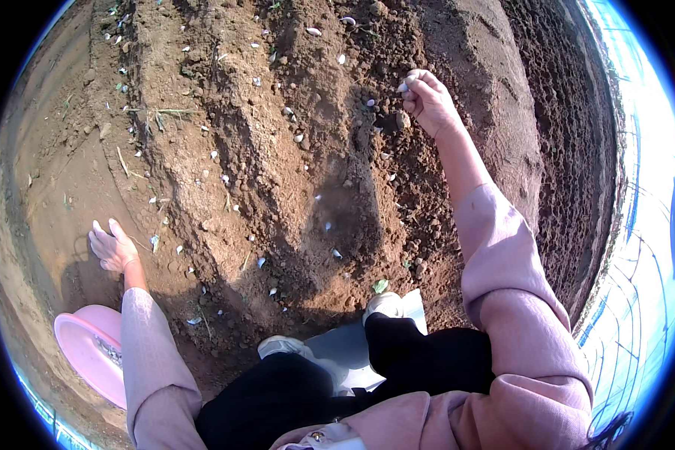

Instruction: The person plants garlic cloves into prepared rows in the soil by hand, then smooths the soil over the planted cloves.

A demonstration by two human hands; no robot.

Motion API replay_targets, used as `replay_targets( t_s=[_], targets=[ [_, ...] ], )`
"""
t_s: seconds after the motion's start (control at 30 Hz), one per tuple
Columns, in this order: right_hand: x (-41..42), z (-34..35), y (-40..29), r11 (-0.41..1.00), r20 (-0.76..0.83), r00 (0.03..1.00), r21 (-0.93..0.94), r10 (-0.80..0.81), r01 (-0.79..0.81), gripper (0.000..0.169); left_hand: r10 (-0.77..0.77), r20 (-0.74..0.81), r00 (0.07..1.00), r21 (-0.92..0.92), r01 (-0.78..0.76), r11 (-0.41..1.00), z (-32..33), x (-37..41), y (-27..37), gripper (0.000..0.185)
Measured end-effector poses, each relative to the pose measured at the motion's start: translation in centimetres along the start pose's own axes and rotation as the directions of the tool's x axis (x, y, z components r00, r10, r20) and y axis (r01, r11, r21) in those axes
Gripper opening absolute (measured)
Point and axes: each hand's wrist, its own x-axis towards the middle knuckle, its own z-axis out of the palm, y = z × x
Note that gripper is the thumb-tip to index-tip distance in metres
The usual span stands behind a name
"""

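My right hand [429, 101] reaches out over the furrow on the right. A pale garlic clove [403, 88] is pinched between its thumb and fingertips. Below that hand, more cloves, among them one clove [370, 103], lie spaced along the furrow. My left hand [112, 247] is low over bare soil at the left, its fingers apart and no object visible in it. Close to my left forearm stands a pink plastic basin [84, 360] with small pale pieces inside; the sleeve hides part of it.
Several soil ridges [259, 129] run away from me, with cloves in the furrows between them. My shoes [385, 306] rest by a grey-white sheet [337, 343]. Dry stalks [163, 111] lie across one ridge. Bright plastic sheeting [635, 253] borders the right side.
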Motion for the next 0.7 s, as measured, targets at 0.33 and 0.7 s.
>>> replay_targets(
  t_s=[0.33, 0.7],
  targets=[
    [-0.9, 3.6, 2.1, 0.778, 0.057, 0.984, 0.605, 0.170, -0.169, 0.008, -0.051, 0.086, 0.995, 0.071, 0.045, 0.996, -2.7, -0.3, 1.4, 0.052],
    [5.9, 12.1, -2.3, 0.951, 0.112, 0.958, 0.138, 0.263, -0.277, 0.007, -0.052, 0.077, 0.996, 0.026, 0.050, 0.998, -3.0, -0.3, 1.9, 0.052]
  ],
)
